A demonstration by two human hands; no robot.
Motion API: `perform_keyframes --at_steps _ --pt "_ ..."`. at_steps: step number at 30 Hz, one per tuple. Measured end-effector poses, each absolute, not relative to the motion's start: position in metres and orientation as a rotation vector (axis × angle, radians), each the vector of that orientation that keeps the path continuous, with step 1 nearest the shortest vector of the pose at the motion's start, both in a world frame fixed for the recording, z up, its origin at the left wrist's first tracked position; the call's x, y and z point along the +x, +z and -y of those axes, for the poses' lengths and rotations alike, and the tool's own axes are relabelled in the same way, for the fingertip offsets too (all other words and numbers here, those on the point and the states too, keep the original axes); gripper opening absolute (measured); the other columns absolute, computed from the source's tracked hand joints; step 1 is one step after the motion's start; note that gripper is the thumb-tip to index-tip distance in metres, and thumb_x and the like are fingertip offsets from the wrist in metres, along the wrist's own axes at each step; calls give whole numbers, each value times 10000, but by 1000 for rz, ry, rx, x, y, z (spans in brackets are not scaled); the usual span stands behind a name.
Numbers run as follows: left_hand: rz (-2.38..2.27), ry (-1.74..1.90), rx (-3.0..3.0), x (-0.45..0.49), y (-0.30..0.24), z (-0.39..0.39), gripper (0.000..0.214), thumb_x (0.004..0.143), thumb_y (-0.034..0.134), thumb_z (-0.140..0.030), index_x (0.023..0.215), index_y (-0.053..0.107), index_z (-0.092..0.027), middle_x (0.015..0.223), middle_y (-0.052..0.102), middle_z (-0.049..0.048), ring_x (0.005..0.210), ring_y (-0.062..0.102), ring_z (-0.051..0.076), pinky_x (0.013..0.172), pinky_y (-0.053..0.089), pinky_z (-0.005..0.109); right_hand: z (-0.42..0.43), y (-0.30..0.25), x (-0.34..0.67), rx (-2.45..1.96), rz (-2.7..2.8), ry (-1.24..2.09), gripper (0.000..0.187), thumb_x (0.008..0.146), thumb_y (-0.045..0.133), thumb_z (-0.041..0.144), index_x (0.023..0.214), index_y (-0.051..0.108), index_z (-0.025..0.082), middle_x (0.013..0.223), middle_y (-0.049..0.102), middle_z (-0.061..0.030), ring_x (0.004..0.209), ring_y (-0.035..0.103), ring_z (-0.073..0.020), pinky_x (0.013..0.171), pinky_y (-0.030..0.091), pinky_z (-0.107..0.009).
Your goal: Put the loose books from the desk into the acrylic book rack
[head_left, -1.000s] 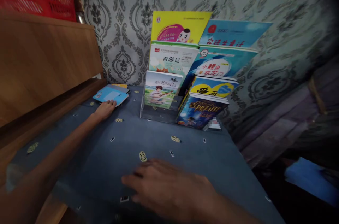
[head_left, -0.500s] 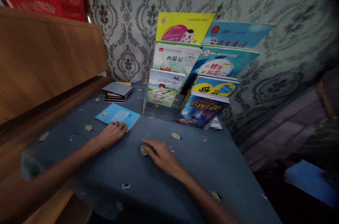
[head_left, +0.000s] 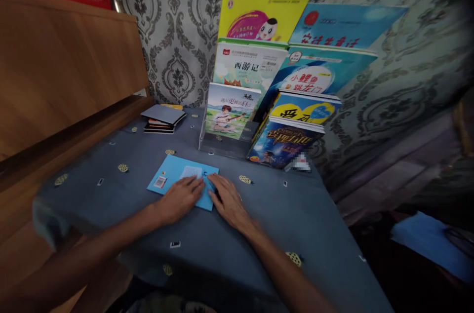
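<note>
The light-blue rectangular paperback (head_left: 177,170), nearer the stack of thin books with a grey top cover (head_left: 165,114) half a second ago, now lies in front and left of the clear plastic book stand (head_left: 225,148). The left hand (head_left: 180,199) spreads open on it; the right hand (head_left: 228,201) has newly reached its edge, grip unclear.
</note>
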State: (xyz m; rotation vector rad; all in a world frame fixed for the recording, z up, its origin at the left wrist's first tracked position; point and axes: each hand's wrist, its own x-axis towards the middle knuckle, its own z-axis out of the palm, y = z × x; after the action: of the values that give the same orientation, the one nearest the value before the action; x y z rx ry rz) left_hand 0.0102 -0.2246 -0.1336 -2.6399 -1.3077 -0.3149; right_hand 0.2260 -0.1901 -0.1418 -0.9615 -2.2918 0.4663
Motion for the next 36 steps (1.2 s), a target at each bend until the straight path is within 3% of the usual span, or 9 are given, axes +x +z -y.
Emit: perform_keyframes --at_steps 7,14,20,26,31,33,36 --pt "1988 -319 -2402 -66 -118 186 429 1021 350 -279 1381 577 -227 1482 559 84 1317 573 241 1092 469 388 190 -139 224 -1037 2406 434 423 1007 454 279 1408 547 185 1451 578 -142 1403 476 -265 1169 347 -535" --pt "2027 -318 -2330 -73 -121 183 434 1014 360 -266 1377 593 -214 1486 555 77 1317 576 247 1098 455 375 186 -111 183 -1042 2588 407 418 1002 511 281 1403 524 165 1439 582 -162 1434 433 -297 1203 175 -641" --pt "1993 -381 -2321 -75 -125 183 447 1006 347 -242 1371 603 -209 1475 566 71 1322 570 236 1101 456 364 177 -111 156 -1087 2584 422 420 1010 500 300 1415 502 190 1491 535 -149 1434 427 -274 1208 187 -608" --pt "1993 -416 -2333 -74 -125 182 449 1011 332 -292 1351 618 -226 1467 577 55 1313 575 246 1094 459 386 170 -117 201 -1335 2412 325 364 1006 473 275 1339 579 173 1410 608 -155 1317 547 -272 1164 290 -538" --pt "1895 -301 -2340 -69 -118 187 419 1011 350 -288 1279 653 -182 1418 611 116 1264 598 271 1096 441 437 170 -122 210 -1308 2395 318 370 1000 464 234 1337 598 163 1435 591 -151 1338 528 -253 1151 322 -477" --pt "1786 -255 -2398 -66 -115 196 407 1021 379 -353 1247 666 -172 1374 634 137 1233 608 280 1095 434 453 169 -123 209 -1288 2389 317 366 1000 468 238 1331 606 163 1425 598 -151 1330 531 -251 1140 335 -466" --pt "1572 -240 -2575 -63 -113 217 532 979 474 -549 1348 598 -187 1418 588 147 1298 552 296 1101 429 453 168 -125 210 -1250 2368 317 355 996 484 251 1314 623 178 1385 627 -142 1291 548 -251 1112 362 -450"
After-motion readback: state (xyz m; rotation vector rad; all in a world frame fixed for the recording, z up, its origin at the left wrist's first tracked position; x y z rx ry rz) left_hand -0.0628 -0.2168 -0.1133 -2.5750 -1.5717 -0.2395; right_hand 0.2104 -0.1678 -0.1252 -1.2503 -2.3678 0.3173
